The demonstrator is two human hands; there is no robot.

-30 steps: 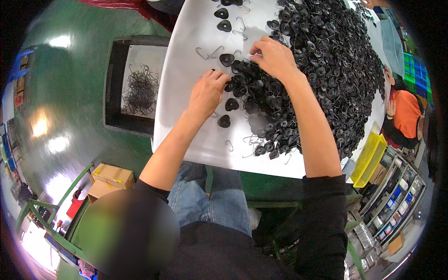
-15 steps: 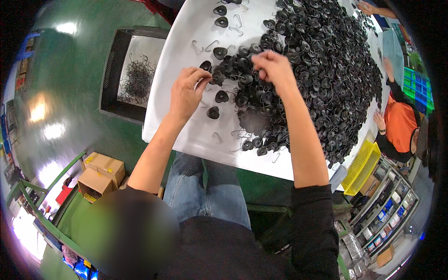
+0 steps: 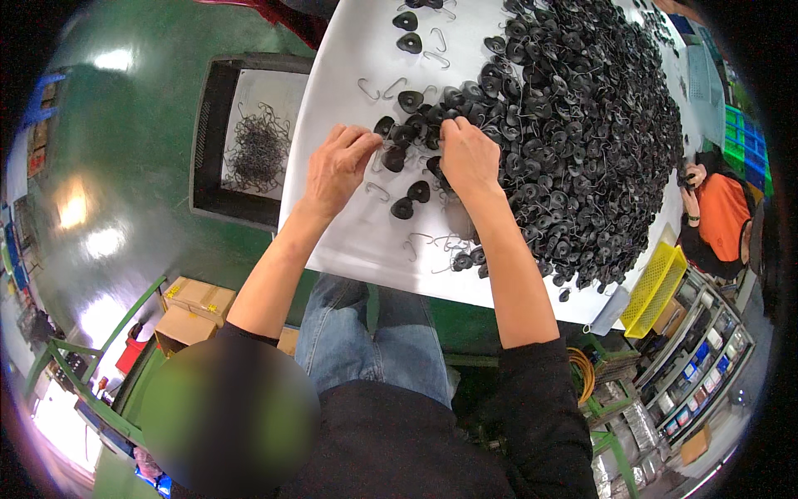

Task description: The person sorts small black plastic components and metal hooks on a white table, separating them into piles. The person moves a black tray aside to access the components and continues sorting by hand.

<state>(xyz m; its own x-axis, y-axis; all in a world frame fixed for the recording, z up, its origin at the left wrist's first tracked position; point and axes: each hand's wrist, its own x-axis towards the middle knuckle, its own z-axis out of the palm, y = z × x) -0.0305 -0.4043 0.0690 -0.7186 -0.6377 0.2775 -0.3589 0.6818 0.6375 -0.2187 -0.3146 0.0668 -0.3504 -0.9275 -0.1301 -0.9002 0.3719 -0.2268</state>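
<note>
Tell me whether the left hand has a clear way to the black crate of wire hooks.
Probably yes: the left hand rests near the table's left edge, the crate sits open-topped just beyond, nothing between.

1. I have one view only, from the head camera, so no second view shares any of the scene.
2. It looks steeply down from above the person's own lap and forearms.
3. It faces forward over the white bench [image 3: 349, 241], which fills the upper middle.
4. It sits close: both hands, left [image 3: 337, 166] and right [image 3: 467, 154], lie near centre.
5. The fisheye bends the green floor [image 3: 125, 166] and shelves [image 3: 690, 366] round the rim.
</note>
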